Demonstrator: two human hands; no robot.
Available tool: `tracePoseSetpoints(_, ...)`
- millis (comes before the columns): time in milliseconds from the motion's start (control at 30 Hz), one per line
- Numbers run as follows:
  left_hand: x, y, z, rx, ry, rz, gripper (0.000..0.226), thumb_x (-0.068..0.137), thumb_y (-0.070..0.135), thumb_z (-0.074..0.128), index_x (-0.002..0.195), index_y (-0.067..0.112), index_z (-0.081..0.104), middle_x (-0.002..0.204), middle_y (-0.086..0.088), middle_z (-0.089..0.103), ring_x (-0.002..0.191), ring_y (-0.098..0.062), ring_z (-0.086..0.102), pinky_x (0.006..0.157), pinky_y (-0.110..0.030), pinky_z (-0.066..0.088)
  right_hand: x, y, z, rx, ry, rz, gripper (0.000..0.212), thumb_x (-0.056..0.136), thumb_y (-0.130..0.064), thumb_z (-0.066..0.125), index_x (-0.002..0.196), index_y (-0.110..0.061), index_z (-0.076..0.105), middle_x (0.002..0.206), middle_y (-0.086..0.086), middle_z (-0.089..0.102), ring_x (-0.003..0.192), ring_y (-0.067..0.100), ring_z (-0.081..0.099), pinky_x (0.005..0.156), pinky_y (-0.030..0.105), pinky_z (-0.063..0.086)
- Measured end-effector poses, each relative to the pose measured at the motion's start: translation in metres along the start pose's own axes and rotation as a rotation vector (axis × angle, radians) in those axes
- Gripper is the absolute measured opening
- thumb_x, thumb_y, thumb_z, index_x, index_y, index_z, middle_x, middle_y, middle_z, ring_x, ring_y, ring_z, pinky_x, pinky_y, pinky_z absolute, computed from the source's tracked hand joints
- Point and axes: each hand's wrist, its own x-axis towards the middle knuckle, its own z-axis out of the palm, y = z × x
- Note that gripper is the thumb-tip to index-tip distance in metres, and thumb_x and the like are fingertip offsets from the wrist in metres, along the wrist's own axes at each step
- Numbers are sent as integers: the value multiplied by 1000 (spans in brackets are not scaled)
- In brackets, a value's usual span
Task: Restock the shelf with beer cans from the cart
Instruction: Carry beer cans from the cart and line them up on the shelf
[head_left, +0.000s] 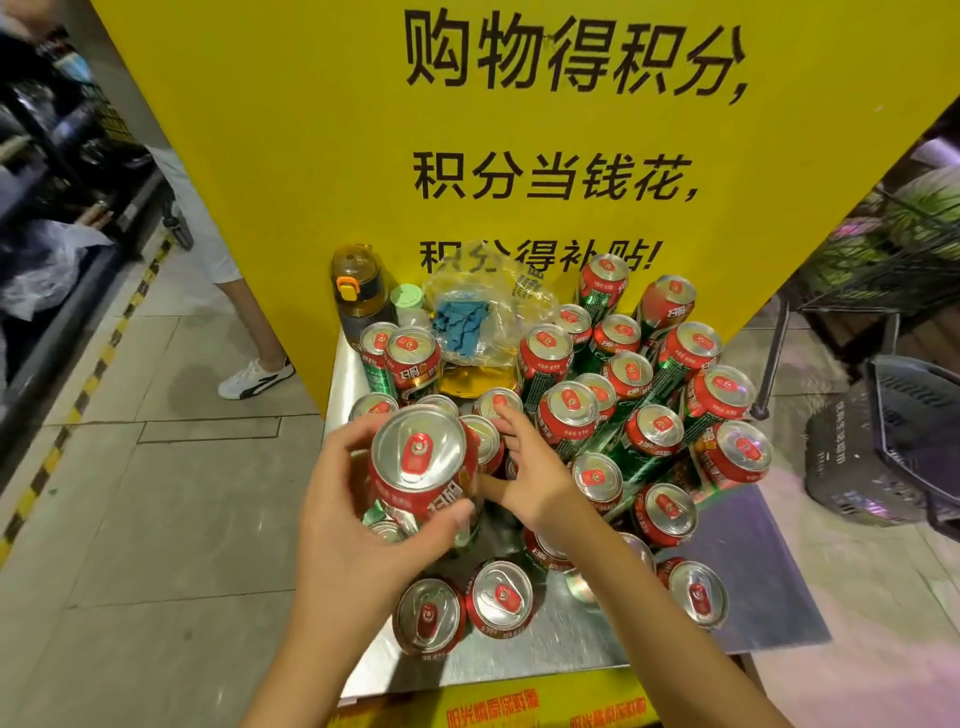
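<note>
Left hand (353, 499): grip wrapped round one can (421, 467), thumb across the near side of the red band, fingers round the far side. Can upright, lifted above the others, lid and tab facing the camera.

Right hand (524, 467): just right of the held can, fingers reaching down among the cans (566, 410) packed beyond it. Fingertips touch a lid rim there; whether that grip has clenched on one I cannot tell.

Outward: below the held can, more cans stand on the cart (571, 639), a bare metal deck. Right of the right hand, a dense upright cluster. Beyond both grips, a bottle (358, 296) and a plastic bag (483, 306) rest against a yellow sign (311, 156). No shelf in view.

Handling, judged: sealed cans, so likely full and moderately heavy for one hand. Wall is rigid while pressurised but dents under a hard pinch or a knock. Printed surface is smooth, possibly slick. Best hold: round the body at mid-height, thumb opposite fingers, as the left hand has it. Avoid the tab. Neighbours stand close; pulling one sideways may topple them, so lift straight up.
</note>
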Motion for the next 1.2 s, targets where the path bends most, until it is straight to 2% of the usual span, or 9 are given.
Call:
tracePoseSetpoints(133,9,5,-8,-63,77,-44,71,50,46,76,117,33,56,115,4,62,106,-7,60,84,-19,52,4,-3,7,-126,-2,-7,97,73,-31,80,149,-27,19,155,-5,23,142,16,22,115,36,24)
tracePoseSetpoints(233,15,9,-12,-88,120,-62,51,51,48,72,100,40,60,100,2,67,93,-2,63,72,-12,51,9,1,13,-142,85,-27,88,69,-35,82,142,-23,35,144,-4,40,134,17,35,111,38,33)
tracePoseSetpoints(400,15,13,-13,-137,135,-75,54,50,44,71,101,34,58,92,23,69,87,5,64,67,-8,50,10,0,10,-108,167,-105,64,58,-28,89,115,-23,59,111,-5,63,103,14,58,93,38,49)
tracePoseSetpoints(567,14,13,-16,-147,150,-79,55,51,44,73,104,35,59,96,19,69,90,1,64,69,-10,51,1,-9,4,-104,187,-190,63,56,-32,88,111,-26,60,108,-9,63,101,12,58,90,37,50)
tracePoseSetpoints(667,14,13,-18,-143,155,-71,56,52,43,74,106,33,60,99,13,70,93,-3,65,71,-13,51,-9,-27,-10,-97,201,-233,62,58,-31,88,113,-27,58,110,-9,60,103,9,55,93,28,46)
tracePoseSetpoints(767,13,16,-19,-137,162,-67,55,53,44,74,105,35,60,100,14,69,95,-4,64,71,-13,51,-25,-45,-32,36,250,-233,60,58,-26,89,110,-30,58,105,-13,63,97,-1,58,83,13,45)
tracePoseSetpoints(900,12,21,-16,-150,167,-73,53,52,45,74,103,38,60,99,15,69,93,-3,64,70,-12,51,-51,-61,-59,349,300,-271,52,58,-21,88,102,-27,61,94,-7,71,90,8,67,77,21,52)
tracePoseSetpoints(1000,10,27,-9,-169,146,-83,54,50,46,74,102,37,60,98,15,70,92,-2,65,68,-13,51,-66,-65,-72,495,321,-314,55,49,-35,81,99,-24,63,91,-7,73,87,12,69,72,21,53)
tracePoseSetpoints(1200,-2,40,13,-187,67,-96,55,47,47,73,98,33,62,92,15,72,85,-3,68,65,-14,52,-93,-51,-80,531,373,-285,47,50,-32,81,93,-24,65,84,-9,74,79,9,70,66,19,53)
